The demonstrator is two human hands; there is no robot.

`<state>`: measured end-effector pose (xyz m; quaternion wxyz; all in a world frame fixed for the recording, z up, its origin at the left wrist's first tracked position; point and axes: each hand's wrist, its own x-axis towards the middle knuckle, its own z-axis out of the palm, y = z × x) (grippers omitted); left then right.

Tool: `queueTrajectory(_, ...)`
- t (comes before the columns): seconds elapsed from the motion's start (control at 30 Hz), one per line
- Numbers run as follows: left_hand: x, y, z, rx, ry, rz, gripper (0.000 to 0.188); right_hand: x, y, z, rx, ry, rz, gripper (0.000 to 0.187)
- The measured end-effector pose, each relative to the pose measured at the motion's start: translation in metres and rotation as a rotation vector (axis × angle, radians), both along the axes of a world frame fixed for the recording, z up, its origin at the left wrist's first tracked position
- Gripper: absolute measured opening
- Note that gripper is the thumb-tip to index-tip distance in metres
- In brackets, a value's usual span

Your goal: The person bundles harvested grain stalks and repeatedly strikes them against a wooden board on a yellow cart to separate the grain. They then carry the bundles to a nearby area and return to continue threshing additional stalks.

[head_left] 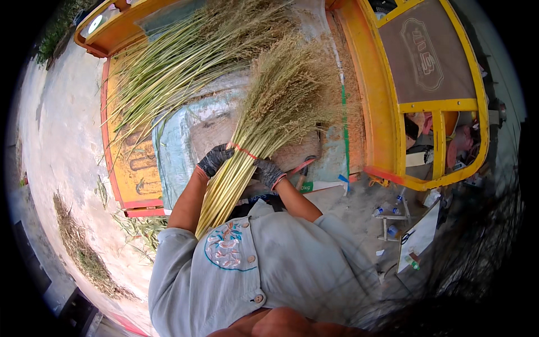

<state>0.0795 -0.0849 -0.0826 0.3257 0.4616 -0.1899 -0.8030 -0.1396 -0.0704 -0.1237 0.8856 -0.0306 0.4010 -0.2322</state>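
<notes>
"What lies beyond our fingers (222, 152)?"
"Loose seed-headed stalks (174, 73)."
"Between them?"
"Our banded stalk bundle (269, 121); our gloved left hand (213, 161) and right hand (270, 173) clasp it, fingers curled against its sides, a red tie (245, 151) between their tips."

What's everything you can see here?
Tied bundle of long seed-headed stalks: one, green, centre
Thin tie: one, red, around the bundle
Loose stalks: many, green, upper left
Worn sheet: one, pale blue, beside bundle
Barred metal frame: one, yellow, right
Flat panel: one, brown, inside the frame
Dry plant heap: one, brown, left
Flat board: one, white, lower right
Plastic bottles: a few, clear, lower right
Buttoned shirt: one, grey, bottom
Left gloved hand: one, grey, gripping bundle
Right gloved hand: one, grey, gripping bundle
</notes>
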Motion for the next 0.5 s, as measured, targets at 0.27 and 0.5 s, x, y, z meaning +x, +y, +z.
queueTrajectory(0.27,0.016,0.002,0.073,-0.167,-0.192,0.043,0.049,0.04,-0.009,0.045,-0.095,0.245,-0.153,0.033)
queueTrajectory(0.5,0.019,0.024,0.142,-0.308,-0.105,0.135,0.05,0.037,0.015,0.129,-0.719,0.364,-0.063,0.034)
